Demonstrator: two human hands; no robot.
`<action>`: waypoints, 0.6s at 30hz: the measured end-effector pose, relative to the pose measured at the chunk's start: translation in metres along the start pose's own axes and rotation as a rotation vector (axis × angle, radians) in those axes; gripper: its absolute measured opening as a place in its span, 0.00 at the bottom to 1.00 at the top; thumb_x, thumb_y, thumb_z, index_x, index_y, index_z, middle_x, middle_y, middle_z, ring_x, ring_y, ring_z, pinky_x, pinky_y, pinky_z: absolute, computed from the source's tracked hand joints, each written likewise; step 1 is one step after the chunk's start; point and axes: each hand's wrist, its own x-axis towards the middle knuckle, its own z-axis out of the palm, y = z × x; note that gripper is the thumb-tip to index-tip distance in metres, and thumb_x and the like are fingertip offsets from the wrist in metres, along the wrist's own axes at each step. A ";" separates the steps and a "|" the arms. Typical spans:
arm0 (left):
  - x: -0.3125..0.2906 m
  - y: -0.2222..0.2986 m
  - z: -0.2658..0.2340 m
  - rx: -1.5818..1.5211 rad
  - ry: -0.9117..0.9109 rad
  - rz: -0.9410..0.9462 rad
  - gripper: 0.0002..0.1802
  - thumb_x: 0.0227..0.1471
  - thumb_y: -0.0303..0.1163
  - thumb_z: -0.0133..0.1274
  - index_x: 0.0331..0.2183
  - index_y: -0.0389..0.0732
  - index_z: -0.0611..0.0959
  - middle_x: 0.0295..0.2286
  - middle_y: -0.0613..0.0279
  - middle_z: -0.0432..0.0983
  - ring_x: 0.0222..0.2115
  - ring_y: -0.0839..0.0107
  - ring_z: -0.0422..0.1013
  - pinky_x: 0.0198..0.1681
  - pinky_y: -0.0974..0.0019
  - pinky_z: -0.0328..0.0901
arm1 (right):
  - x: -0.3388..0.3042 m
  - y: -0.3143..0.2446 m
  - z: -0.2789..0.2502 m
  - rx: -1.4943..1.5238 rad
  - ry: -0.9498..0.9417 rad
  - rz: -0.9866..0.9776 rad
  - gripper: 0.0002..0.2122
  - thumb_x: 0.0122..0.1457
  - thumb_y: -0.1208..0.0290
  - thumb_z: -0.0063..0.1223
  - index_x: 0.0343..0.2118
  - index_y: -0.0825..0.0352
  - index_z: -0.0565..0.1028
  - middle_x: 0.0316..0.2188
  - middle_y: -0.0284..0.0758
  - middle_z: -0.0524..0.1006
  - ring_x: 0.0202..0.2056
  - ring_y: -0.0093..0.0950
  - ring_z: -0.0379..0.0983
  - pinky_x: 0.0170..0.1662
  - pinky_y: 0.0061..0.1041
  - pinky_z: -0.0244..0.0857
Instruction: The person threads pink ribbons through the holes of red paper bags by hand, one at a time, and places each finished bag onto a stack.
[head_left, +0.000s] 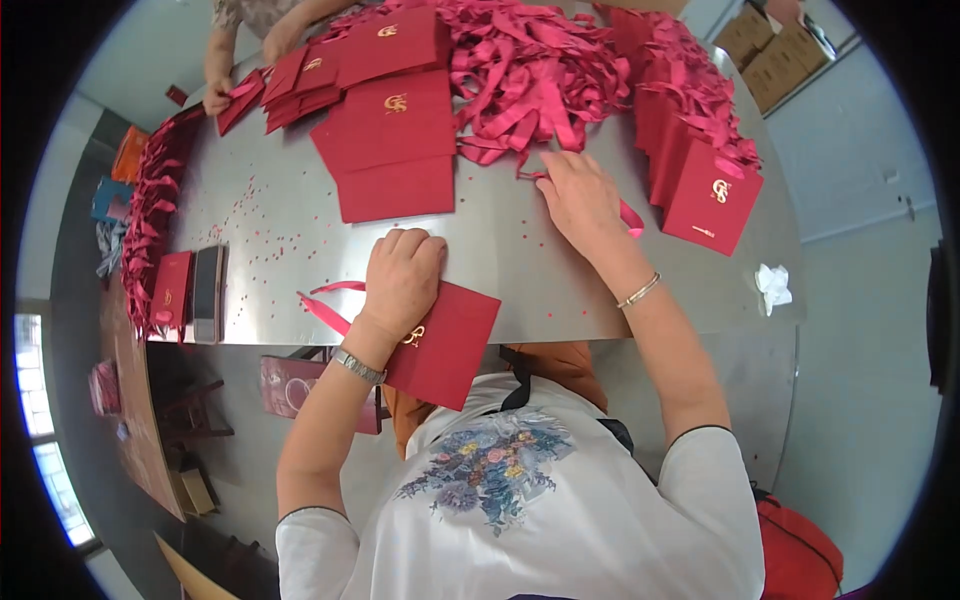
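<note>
My left hand [403,272] is closed over the edge of a flat red paper bag [455,340] with a gold emblem, tilted at the near table edge. From beside that hand a pink ribbon [328,314] sticks out to the left, its fixing hidden under the fingers. My right hand [582,198] reaches to the near side of a heap of pink ribbons [535,75]. Its fingertips are pinched on a ribbon strand, and a ribbon end [631,218] shows beside the wrist. A stack of red bags [395,150] lies beyond my left hand.
Ribboned red bags stand in rows on the metal table [490,270], at right [712,195] and far left [160,200]. A phone [207,293] and crumpled white tissue [773,287] lie near the edge. Across the table, another person's hand [217,97] holds a red bag.
</note>
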 end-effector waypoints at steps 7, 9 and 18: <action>-0.004 -0.007 0.002 -0.007 -0.010 0.009 0.04 0.49 0.32 0.56 0.28 0.44 0.78 0.21 0.63 0.70 0.27 0.62 0.69 0.31 0.59 0.64 | -0.022 -0.042 -0.004 0.269 -0.146 0.117 0.06 0.57 0.71 0.50 0.33 0.69 0.73 0.30 0.46 0.76 0.35 0.46 0.73 0.39 0.41 0.66; -0.003 -0.008 0.000 0.010 0.002 0.012 0.04 0.49 0.32 0.56 0.27 0.45 0.78 0.20 0.63 0.71 0.25 0.63 0.70 0.30 0.59 0.64 | -0.043 -0.067 -0.015 0.457 -0.295 0.214 0.06 0.58 0.71 0.50 0.33 0.68 0.73 0.31 0.44 0.76 0.35 0.46 0.73 0.39 0.40 0.66; 0.006 -0.013 -0.013 0.131 0.214 -0.041 0.04 0.47 0.33 0.58 0.27 0.47 0.79 0.18 0.67 0.69 0.22 0.67 0.68 0.27 0.62 0.62 | -0.063 -0.105 -0.016 0.705 -0.353 0.145 0.04 0.56 0.75 0.54 0.31 0.69 0.73 0.34 0.42 0.76 0.36 0.37 0.73 0.39 0.33 0.67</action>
